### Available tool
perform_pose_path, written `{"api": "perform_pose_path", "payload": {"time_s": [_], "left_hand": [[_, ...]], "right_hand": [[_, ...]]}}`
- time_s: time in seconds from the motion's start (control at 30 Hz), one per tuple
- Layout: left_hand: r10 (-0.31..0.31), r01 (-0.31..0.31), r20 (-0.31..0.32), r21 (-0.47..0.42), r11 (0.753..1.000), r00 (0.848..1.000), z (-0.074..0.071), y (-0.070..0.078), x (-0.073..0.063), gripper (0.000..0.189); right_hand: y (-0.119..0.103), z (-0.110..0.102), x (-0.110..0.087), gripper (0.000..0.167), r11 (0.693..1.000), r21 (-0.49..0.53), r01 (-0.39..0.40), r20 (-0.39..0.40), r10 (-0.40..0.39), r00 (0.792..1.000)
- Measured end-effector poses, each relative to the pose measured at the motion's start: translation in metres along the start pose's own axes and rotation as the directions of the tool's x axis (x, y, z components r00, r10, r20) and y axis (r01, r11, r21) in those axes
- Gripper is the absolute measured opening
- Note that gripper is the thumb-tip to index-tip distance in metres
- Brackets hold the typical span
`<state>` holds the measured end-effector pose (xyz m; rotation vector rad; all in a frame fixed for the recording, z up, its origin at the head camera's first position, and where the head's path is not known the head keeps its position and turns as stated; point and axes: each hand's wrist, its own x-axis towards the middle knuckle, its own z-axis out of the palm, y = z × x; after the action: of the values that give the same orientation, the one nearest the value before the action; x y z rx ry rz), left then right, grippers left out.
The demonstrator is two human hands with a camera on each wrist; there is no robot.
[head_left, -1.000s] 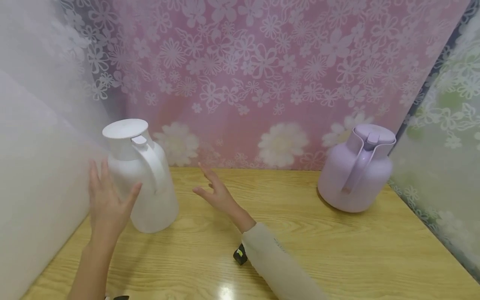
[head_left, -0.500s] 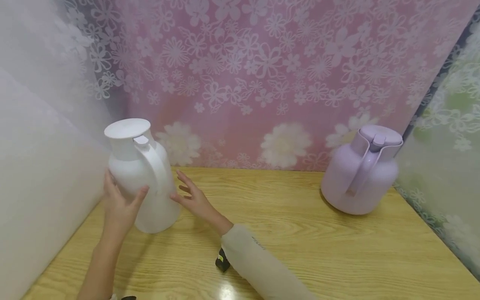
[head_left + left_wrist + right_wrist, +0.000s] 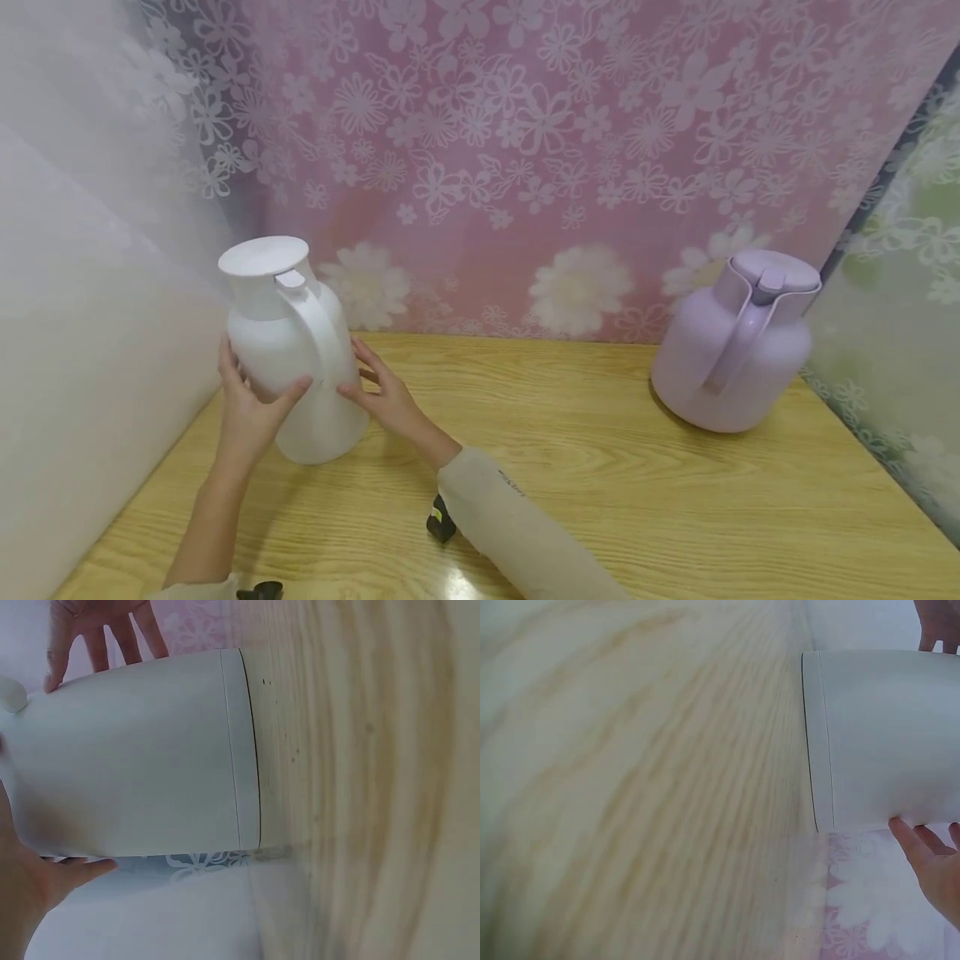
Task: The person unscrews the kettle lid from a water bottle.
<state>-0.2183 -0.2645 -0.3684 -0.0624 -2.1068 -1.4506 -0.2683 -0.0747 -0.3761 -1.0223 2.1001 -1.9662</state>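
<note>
A white thermos jug [image 3: 300, 358] stands upright at the left of the table, its handle [image 3: 315, 325] turned toward me. Its left side is held by my left hand [image 3: 251, 417], thumb across the front and fingertips partly hidden around the far side. From the right my right hand [image 3: 390, 408] holds the lower body, thumb in front and fingers reaching behind. In the left wrist view, the jug's body [image 3: 135, 757] lies between both hands, its base right at the wood. The right wrist view shows the right thumb against the lower body [image 3: 892, 742].
A lilac thermos jug [image 3: 731, 358] stands at the right on the wooden table [image 3: 570, 467]. A pink flowered curtain [image 3: 480, 167] hangs along the back edge. A white wall [image 3: 90, 317] rises close on the left, and a pale flowered sheet [image 3: 900, 350] on the right.
Both hands have closed in on the white jug, the left moving right and the right moving left, and now hold its sides. The view has shifted slightly; both jugs stay in place.
</note>
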Motion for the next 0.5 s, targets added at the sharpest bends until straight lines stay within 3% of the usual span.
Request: {"api": "perform_pose_path", "payload": {"time_s": [0.23, 0.33, 0.5], "left_hand": [[0.171, -0.168, -0.067, 0.043, 0.985, 0.983, 0.003, -0.005, 0.005, 0.123], [0.192, -0.186, -0.078, 0.080, 0.979, 0.978, 0.004, -0.008, 0.005, 0.124], [0.176, -0.161, -0.113, 0.127, 0.979, 0.978, 0.005, -0.012, 0.003, 0.123]], "right_hand": [[-0.003, 0.000, 0.000, 0.066, 0.998, -0.058, -0.008, 0.010, 0.009, 1.000], [-0.002, 0.001, 0.000, 0.067, 0.998, -0.061, -0.009, 0.016, 0.010, 1.000], [0.013, 0.002, 0.005, 0.067, 1.000, -0.013, 0.007, 0.007, -0.007, 1.000]]}}
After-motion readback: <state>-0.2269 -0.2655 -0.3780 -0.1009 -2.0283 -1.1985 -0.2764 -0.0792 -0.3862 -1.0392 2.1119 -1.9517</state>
